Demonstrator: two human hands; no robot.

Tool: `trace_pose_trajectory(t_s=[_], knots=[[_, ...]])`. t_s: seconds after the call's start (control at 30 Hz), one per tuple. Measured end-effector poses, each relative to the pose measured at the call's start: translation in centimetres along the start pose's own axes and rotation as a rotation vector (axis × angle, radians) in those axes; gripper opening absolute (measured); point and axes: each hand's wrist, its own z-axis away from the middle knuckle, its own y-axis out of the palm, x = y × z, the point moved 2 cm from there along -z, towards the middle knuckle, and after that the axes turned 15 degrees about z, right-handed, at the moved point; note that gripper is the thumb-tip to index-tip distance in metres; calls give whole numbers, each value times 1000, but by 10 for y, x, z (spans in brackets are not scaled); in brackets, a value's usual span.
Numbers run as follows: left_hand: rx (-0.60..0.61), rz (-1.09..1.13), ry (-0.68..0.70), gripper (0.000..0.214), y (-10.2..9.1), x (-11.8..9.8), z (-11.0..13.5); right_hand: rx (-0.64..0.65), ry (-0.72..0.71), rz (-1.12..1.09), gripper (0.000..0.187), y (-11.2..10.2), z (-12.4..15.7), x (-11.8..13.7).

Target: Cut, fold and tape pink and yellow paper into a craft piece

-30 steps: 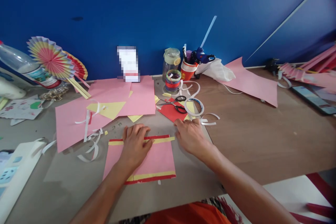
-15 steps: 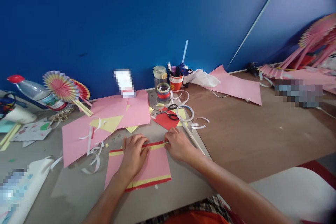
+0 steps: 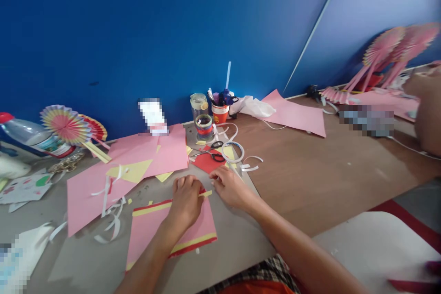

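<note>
A pink paper sheet [image 3: 155, 227], edged with red and yellow strips, lies on the grey table in front of me. My left hand [image 3: 188, 202] rests on its far right part, fingers bent together over the red-and-yellow border. From beside the thumb, the loose end of a yellow strip [image 3: 207, 194] sticks out past the sheet's right edge. My right hand [image 3: 229, 187] is just right of that end, apart from the sheet. Its fingers are curled closed, and whatever is in them is hidden. Behind it lie red paper [image 3: 206, 161] and black-handled scissors [image 3: 216, 157].
A white tape roll [image 3: 233, 151] lies behind my right hand, with a paper cup of tools [image 3: 220, 113] farther back. Large pink paper [image 3: 82, 193], white paper curls [image 3: 115, 229] and folded fans [image 3: 65, 124] are left. Another person's arm [image 3: 429, 110] reaches in at far right.
My left hand has slid right along the sheet's far border, its fingers drawn closer together. My right hand has come off the corner. Another person's arm has entered at right; the view has shifted.
</note>
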Motion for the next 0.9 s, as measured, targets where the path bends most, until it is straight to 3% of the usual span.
trace_pose_trajectory(t_s=[0.2, 0.4, 0.67, 0.9], knots=[[32, 60, -19, 13, -3, 1, 0, -111, 54, -23, 14, -30, 11, -28], [27, 81, -25, 13, 2, 4, 3, -104, 90, 230, 15, -40, 6, -52], [58, 172, -18, 16, 1, 2, 6, -28, -22, 491, 26, -23, -60, -31], [94, 326, -61, 14, -18, 7, 4, 184, -181, 706, 39, -21, -101, -34]])
